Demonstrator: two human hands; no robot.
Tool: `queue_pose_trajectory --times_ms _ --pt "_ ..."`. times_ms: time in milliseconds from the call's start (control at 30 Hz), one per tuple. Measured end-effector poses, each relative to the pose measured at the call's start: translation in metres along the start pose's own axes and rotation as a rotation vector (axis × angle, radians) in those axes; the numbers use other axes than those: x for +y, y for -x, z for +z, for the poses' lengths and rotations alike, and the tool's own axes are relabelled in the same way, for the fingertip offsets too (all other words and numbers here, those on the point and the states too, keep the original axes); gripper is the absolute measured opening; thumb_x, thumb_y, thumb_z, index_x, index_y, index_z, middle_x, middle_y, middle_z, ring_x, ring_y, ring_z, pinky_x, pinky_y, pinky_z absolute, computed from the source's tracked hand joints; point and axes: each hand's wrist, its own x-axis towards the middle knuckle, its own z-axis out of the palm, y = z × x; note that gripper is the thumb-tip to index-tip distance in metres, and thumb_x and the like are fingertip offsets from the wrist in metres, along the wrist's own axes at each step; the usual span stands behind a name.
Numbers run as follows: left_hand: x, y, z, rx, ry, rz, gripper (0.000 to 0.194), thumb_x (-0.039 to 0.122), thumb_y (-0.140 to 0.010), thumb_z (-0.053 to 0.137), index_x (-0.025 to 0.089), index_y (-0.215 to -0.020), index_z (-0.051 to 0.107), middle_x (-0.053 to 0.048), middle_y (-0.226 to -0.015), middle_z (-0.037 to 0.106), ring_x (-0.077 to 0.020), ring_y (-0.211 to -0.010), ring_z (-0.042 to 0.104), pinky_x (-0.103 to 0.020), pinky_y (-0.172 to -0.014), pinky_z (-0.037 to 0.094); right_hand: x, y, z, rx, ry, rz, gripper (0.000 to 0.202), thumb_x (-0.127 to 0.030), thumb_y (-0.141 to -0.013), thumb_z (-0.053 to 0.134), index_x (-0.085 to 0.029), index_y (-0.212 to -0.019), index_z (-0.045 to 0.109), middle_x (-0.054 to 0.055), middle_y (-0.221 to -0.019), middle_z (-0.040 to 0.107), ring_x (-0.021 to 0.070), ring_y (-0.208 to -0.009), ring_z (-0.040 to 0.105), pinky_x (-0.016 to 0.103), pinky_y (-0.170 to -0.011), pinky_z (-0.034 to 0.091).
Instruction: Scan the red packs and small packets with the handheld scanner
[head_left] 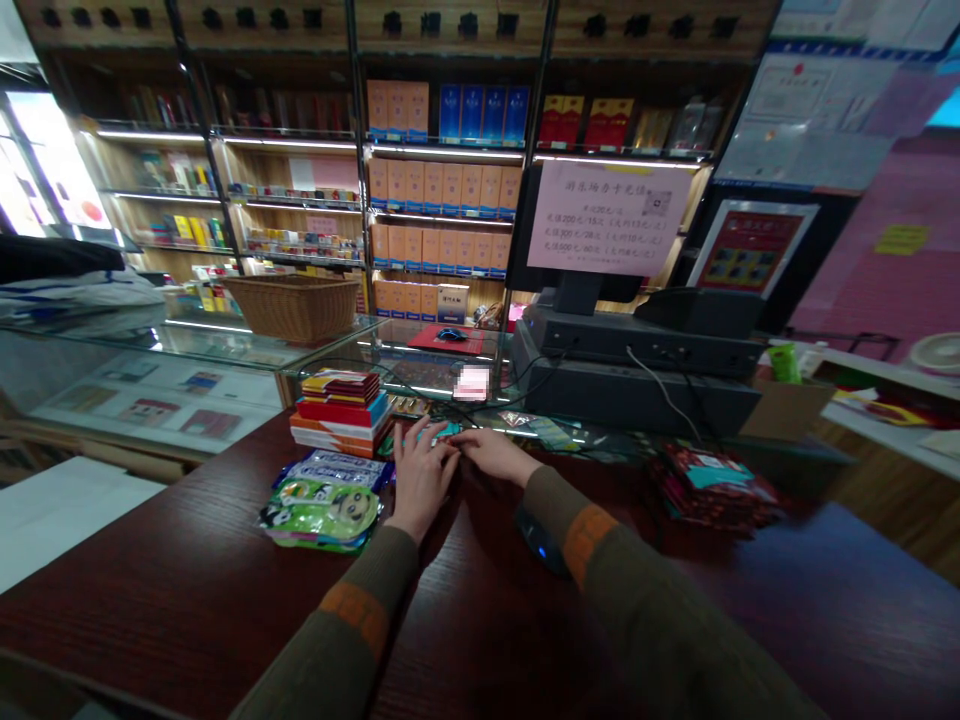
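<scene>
My left hand [424, 478] reaches over the far part of the dark wooden counter, palm down with fingers spread. Beneath and just beyond its fingers is a small teal packet [450, 430], mostly covered. Close on the right, my right hand [499, 456] has its fingers drawn together, tips by the packet's right edge; what they pinch, if anything, is hidden. Left of my left hand lie a green panda-print packet [322, 512] and a blue-and-white packet [339, 468]. Behind these stands a stack of orange, white and red boxes [341, 412].
A dark computer mouse [538, 540] sits beside my right forearm. Brown-red packets [712, 485] are piled at the right. Beyond stand a cash register [637, 350] with loose cables, a glass display case [225, 350] and a wicker basket [296, 305]. Stocked shelves line the back.
</scene>
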Motion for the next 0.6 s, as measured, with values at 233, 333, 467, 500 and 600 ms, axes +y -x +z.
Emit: queue_pose_trajectory --times_ms 233,333,467,500,600 --pt "0.004 0.002 0.004 -0.025 0.017 0.055 0.018 0.037 -0.094 0.059 0.029 -0.103 0.072 -0.003 -0.135 0.064 -0.0277 -0.138 0.044 -0.06 -0.124 0.013 0.008 0.007 -0.004 -0.016 -0.082 0.055 0.036 -0.02 -0.083 0.057 -0.029 -0.11 0.079 -0.001 -0.108 0.079 0.0226 -0.103 0.071 0.03 -0.098 0.05" --pt "0.0 0.002 0.004 -0.039 0.009 0.047 0.036 0.045 -0.092 0.06 0.027 -0.123 0.064 -0.007 -0.139 0.062 -0.0292 -0.138 0.044 -0.06 -0.124 0.012 0.014 0.012 -0.009 0.0 -0.059 0.077 0.038 -0.019 -0.079 0.058 -0.03 -0.109 0.079 -0.001 -0.107 0.079 0.0221 -0.103 0.071 0.03 -0.098 0.05" --pt "-0.006 0.002 0.003 -0.051 -0.028 -0.028 0.049 0.052 -0.092 0.057 0.025 -0.133 0.058 -0.01 -0.139 0.061 -0.0316 -0.138 0.044 -0.062 -0.123 0.012 0.019 0.02 -0.018 -0.006 -0.065 0.121 0.036 -0.02 -0.078 0.059 -0.029 -0.106 0.081 -0.001 -0.104 0.079 0.022 -0.099 0.072 0.029 -0.095 0.051" --pt "-0.008 0.002 0.003 -0.05 -0.043 -0.064 0.049 0.053 -0.093 0.054 0.024 -0.133 0.058 -0.011 -0.138 0.062 -0.0323 -0.138 0.045 -0.062 -0.122 0.012 0.02 0.023 -0.02 0.005 -0.071 0.132 0.034 -0.022 -0.079 0.059 -0.028 -0.104 0.081 -0.001 -0.103 0.079 0.0221 -0.098 0.072 0.028 -0.094 0.052" --pt "-0.014 0.003 0.004 -0.066 -0.088 -0.146 0.055 0.055 -0.094 0.049 0.021 -0.137 0.056 -0.013 -0.135 0.064 -0.0369 -0.137 0.044 -0.067 -0.12 0.013 0.023 0.031 -0.024 0.058 -0.102 0.161 0.028 -0.03 -0.085 0.058 -0.026 -0.096 0.083 0.0 -0.097 0.08 0.023 -0.097 0.072 0.029 -0.092 0.052"
